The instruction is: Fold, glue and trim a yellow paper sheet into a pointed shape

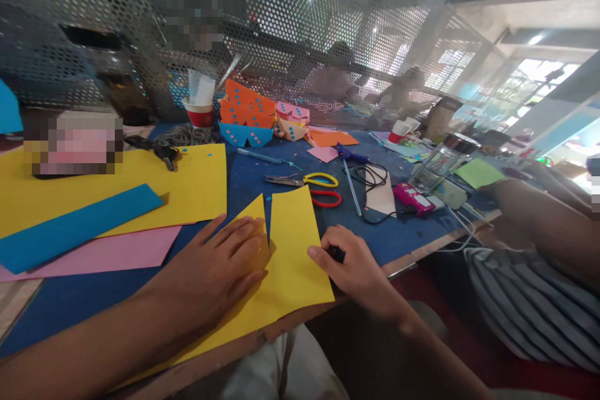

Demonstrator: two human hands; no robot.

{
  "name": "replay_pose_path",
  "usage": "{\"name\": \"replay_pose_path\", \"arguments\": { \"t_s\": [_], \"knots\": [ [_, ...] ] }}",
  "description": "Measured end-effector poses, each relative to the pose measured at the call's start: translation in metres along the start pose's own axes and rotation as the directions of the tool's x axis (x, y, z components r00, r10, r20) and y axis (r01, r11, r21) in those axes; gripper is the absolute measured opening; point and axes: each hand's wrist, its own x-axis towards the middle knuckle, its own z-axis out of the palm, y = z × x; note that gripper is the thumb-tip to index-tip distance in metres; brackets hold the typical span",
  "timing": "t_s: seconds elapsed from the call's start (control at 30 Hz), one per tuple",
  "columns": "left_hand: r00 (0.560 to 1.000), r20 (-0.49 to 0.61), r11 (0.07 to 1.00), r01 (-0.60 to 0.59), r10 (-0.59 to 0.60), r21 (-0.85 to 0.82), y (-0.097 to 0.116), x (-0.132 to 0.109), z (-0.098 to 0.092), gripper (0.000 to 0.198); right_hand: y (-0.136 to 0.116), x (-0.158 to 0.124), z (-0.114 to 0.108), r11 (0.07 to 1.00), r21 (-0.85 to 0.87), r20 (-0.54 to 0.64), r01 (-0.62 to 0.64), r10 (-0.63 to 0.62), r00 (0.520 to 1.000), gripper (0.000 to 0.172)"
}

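Observation:
A yellow sheet of paper (293, 244) lies at the table's front edge, with a narrow V-shaped gap running down from its far edge. My left hand (234, 256) rests flat on the part left of the gap, fingers stretched out. At the sheet's right edge, my right hand (344, 256) is curled, its thumb on the paper; the undersides of its fingers are hidden. A dark patch shows inside the curl, and I cannot make out what it is. Just beyond the sheet lie scissors (304, 181) with one yellow and one red handle.
On the left are a larger yellow sheet (197, 187), a blue strip (84, 225) and pink paper (135, 247). Folded orange paper pieces (246, 106), a paper cup (197, 114), a glue gun (351, 153) and a glass jar (429, 169) stand farther back. Another person's arm (539, 225) is at right.

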Motion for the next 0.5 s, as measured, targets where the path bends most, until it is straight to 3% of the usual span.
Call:
{"name": "replay_pose_path", "arguments": {
  "t_s": [0.2,0.5],
  "knots": [
    [1.0,-0.021,1.0,0.002,-0.002,-0.015,-0.0009,0.0011,-0.0025,0.043,-0.0008,-0.0019,0.0034,0.998,-0.063,-0.002,-0.018,0.018,1.0,0.042],
    [1.0,0.022,1.0,0.022,-0.022,-0.008,-0.0004,0.0006,-0.0015,0.044,-0.0002,-0.0013,0.0018,0.999,-0.01,0.009,-0.033,0.033,0.999,0.043]
  ]
}}
